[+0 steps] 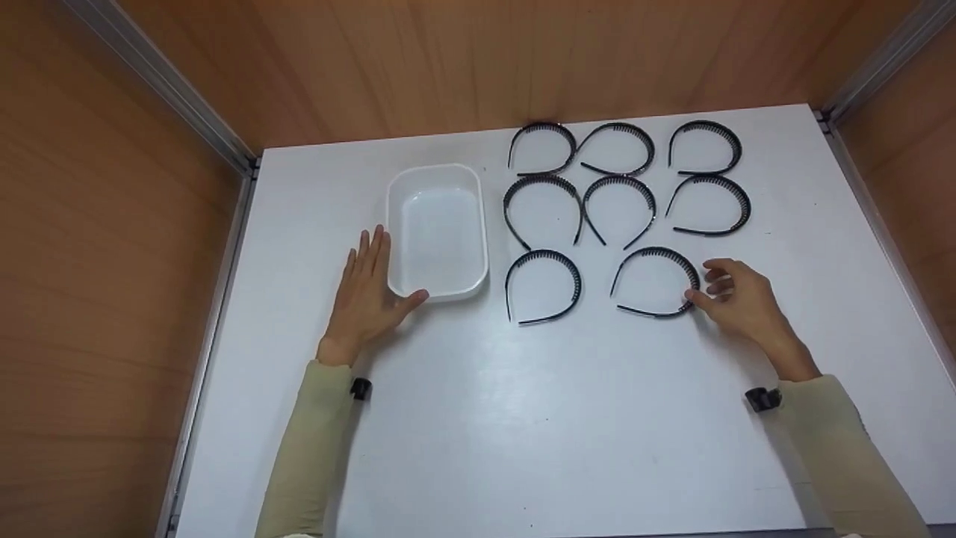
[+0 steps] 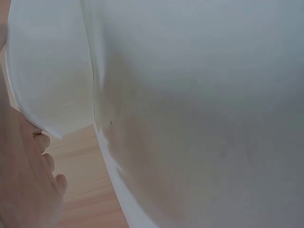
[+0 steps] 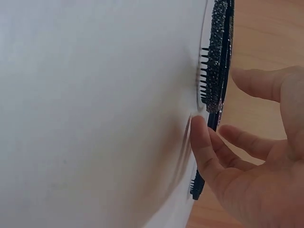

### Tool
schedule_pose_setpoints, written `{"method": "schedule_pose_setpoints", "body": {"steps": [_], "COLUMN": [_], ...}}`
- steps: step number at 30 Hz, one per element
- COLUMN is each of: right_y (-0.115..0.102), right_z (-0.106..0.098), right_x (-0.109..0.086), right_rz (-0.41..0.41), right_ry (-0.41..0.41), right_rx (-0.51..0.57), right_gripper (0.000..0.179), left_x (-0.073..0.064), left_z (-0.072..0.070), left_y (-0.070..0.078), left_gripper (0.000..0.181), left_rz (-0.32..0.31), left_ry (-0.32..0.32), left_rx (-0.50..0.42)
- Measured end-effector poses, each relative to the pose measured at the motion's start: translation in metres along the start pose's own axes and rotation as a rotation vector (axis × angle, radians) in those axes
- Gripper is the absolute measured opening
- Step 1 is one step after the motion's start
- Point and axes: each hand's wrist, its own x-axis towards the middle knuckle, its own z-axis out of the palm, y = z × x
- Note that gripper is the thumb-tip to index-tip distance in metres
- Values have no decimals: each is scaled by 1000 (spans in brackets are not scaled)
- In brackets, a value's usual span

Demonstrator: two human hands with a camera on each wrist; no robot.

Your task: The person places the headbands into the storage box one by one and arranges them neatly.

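A white rectangular plastic tray [image 1: 444, 232] stands on the left part of the table. My left hand [image 1: 364, 299] rests against its left side with straight fingers, the thumb at the near rim; the left wrist view shows the tray from a corner beside this hand [image 2: 26, 171]. Several black toothed headbands lie flat to the right of the tray. At the nearest right one, a headband [image 1: 685, 263], my right hand [image 1: 743, 302] has its thumb at the band's right edge and its fingers just outside it. In the right wrist view, thumb and fingers stand apart around a glittery headband [image 3: 217, 61].
Another headband [image 1: 576, 280] lies in the near row, left of the one by my right hand. The other headbands, such as a far-right headband [image 1: 736, 142], form rows behind. Wood-grain panels [image 1: 463, 67] border the white table [image 1: 478, 418] at the back and sides.
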Motion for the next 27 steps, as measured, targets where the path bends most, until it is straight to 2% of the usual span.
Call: {"method": "schedule_pose_setpoints", "body": {"steps": [11,20,27], "right_y": [2,-2,-6], "right_z": [5,1,0], "right_x": [-6,1,9], "right_rz": [11,111,174], "right_ry": [15,-2,7], "right_rx": [-27,-52,-6], "right_gripper": [49,40,27], "left_x": [-1,0,-1], "left_z": [1,2,1], "left_y": [2,1,1], "left_gripper": [117,117,116], "left_rz": [15,14,10], "left_ry": [12,-1,-13], "left_rx": [1,-2,4]}}
